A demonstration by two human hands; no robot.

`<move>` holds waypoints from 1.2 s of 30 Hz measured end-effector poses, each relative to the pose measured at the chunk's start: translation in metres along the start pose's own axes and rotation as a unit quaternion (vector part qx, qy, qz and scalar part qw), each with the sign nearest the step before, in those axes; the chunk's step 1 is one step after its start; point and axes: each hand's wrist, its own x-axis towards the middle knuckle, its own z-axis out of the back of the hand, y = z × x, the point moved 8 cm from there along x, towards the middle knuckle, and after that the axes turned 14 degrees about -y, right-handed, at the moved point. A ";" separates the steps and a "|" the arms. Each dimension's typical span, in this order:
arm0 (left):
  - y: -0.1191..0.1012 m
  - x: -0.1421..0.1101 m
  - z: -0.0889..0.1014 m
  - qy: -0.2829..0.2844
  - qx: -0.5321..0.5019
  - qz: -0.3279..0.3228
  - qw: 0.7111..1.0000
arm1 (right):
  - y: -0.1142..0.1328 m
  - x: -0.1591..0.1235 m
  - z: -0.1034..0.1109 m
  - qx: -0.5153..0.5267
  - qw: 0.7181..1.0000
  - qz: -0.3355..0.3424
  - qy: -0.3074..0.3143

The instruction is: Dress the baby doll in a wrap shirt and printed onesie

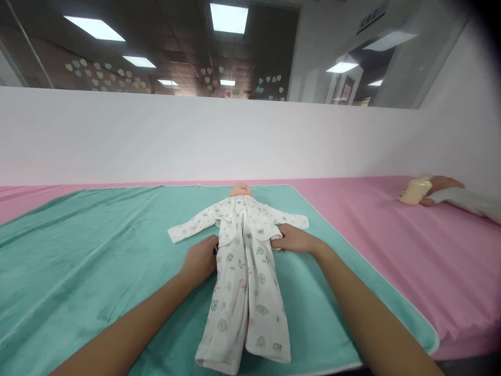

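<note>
A baby doll lies on its back on a teal mat, dressed in a white printed sleepsuit with sleeves spread out. My left hand rests at the suit's left side near the waist, fingers curled against the cloth. My right hand pinches the suit's right edge under the sleeve, fingers closed on the fabric.
The mat lies on a pink sheet that runs to a white wall. At the far right another person's hand holds a cream bottle. The mat's front edge is near me.
</note>
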 end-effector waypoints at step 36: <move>-0.025 0.001 0.041 -0.059 -0.176 -0.142 0.972 | 0.020 -0.005 0.020 0.003 0.998 0.039 -0.048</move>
